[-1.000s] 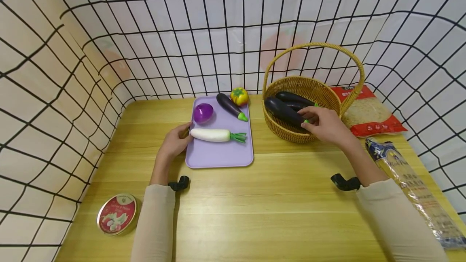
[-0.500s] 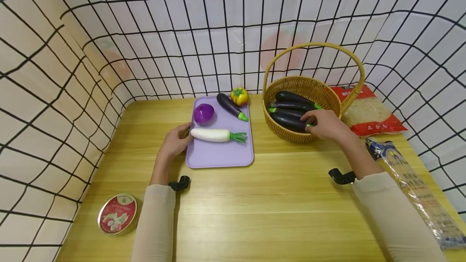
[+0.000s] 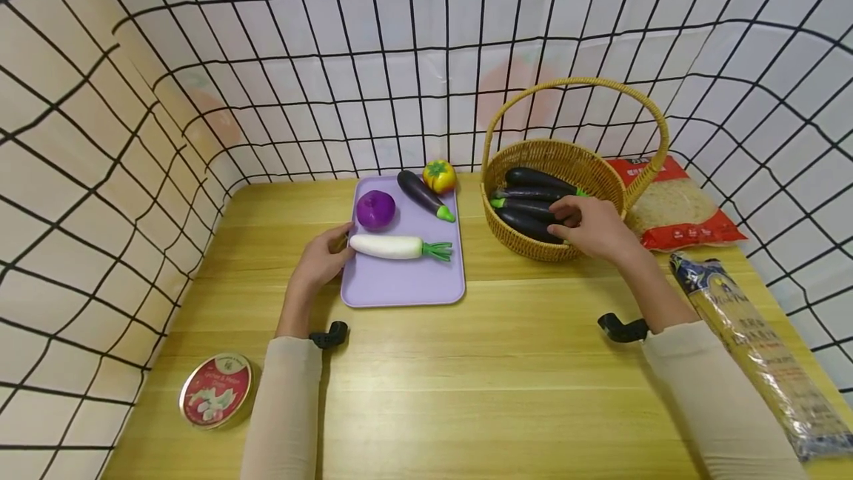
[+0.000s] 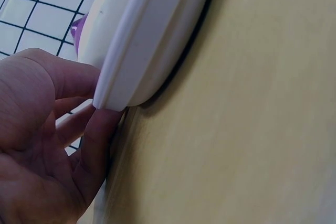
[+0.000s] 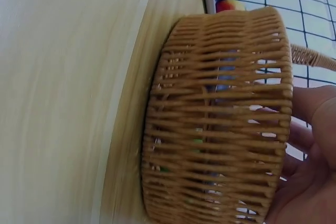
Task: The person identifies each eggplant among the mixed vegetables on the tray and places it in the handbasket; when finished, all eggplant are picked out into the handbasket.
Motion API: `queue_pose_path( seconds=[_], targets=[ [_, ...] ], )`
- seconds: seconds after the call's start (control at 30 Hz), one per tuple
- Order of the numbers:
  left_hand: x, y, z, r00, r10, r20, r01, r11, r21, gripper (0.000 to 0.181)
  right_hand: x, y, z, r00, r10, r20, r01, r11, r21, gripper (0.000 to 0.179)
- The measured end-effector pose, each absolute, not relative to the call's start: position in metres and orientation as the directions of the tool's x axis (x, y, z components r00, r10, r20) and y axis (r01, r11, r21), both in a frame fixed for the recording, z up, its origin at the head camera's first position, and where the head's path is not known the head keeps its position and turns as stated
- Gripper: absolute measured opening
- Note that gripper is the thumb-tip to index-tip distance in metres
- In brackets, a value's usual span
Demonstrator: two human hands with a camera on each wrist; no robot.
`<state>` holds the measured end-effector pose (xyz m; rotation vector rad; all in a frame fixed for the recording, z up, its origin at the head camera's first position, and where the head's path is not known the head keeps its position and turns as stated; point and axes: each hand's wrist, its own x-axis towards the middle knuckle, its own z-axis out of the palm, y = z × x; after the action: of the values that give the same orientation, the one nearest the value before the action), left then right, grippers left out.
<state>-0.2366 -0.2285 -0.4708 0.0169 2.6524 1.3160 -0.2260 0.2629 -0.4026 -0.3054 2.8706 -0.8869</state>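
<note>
My left hand (image 3: 324,258) pinches the left rim of the lilac tray (image 3: 403,291). In the left wrist view its fingers meet the pale tray edge (image 4: 139,51). A white radish (image 3: 386,246) with green leaves lies across the tray. Behind it sit a round purple vegetable (image 3: 376,210), an eggplant (image 3: 421,193) and a yellow-red ribbed vegetable (image 3: 440,176). My right hand (image 3: 589,227) reaches over the wicker basket's (image 3: 520,243) front rim. Its thumb and fingers rest apart over the front eggplants (image 3: 526,227). Several eggplants lie inside. The right wrist view hides the fingertips behind the weave.
Right of the basket lies a red and clear food bag (image 3: 680,206). A long clear packet (image 3: 753,347) stretches along the table's right side. A round red tin (image 3: 216,391) stands front left. Black-gridded white cloth walls enclose the wooden table (image 3: 480,391).
The eggplant in my right hand has gone down among the others in the basket, and the thumb has shifted left over it. The purple vegetable has rolled slightly. My left hand stays put.
</note>
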Motion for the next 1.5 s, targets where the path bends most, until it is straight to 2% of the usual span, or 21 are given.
queue_pose_path(
  seconds=[0.3, 0.6, 0.83, 1.03, 1.5],
  targets=[
    [-0.237, -0.227, -0.472, -0.982, 0.072, -0.176, -0.099, 0.597, 0.796, 0.061, -0.231, 0.229, -0.407, -0.986, -0.148, 0.078, -0.16, 0.697, -0.699, 0.053],
    [-0.238, -0.225, -0.471, -0.98, 0.072, -0.188, -0.118, 0.554, 0.824, 0.063, -0.232, 0.169, -0.407, -0.966, -0.184, 0.184, -0.254, 0.515, -0.819, 0.05],
    [-0.239, -0.223, -0.471, -0.98, 0.071, -0.186, -0.115, 0.559, 0.821, 0.062, -0.239, 0.128, -0.419, -0.957, -0.256, 0.138, -0.241, 0.433, -0.868, 0.048],
    [-0.239, -0.223, -0.472, -0.981, 0.083, -0.176, -0.102, 0.552, 0.828, 0.062, -0.255, 0.107, -0.432, -0.966, -0.253, 0.051, -0.163, 0.446, -0.88, 0.056],
    [-0.236, -0.229, -0.473, -0.983, 0.065, -0.172, -0.114, 0.515, 0.849, 0.061, -0.282, 0.084, -0.451, -0.981, -0.187, 0.042, -0.138, 0.534, -0.834, 0.054]
  ],
)
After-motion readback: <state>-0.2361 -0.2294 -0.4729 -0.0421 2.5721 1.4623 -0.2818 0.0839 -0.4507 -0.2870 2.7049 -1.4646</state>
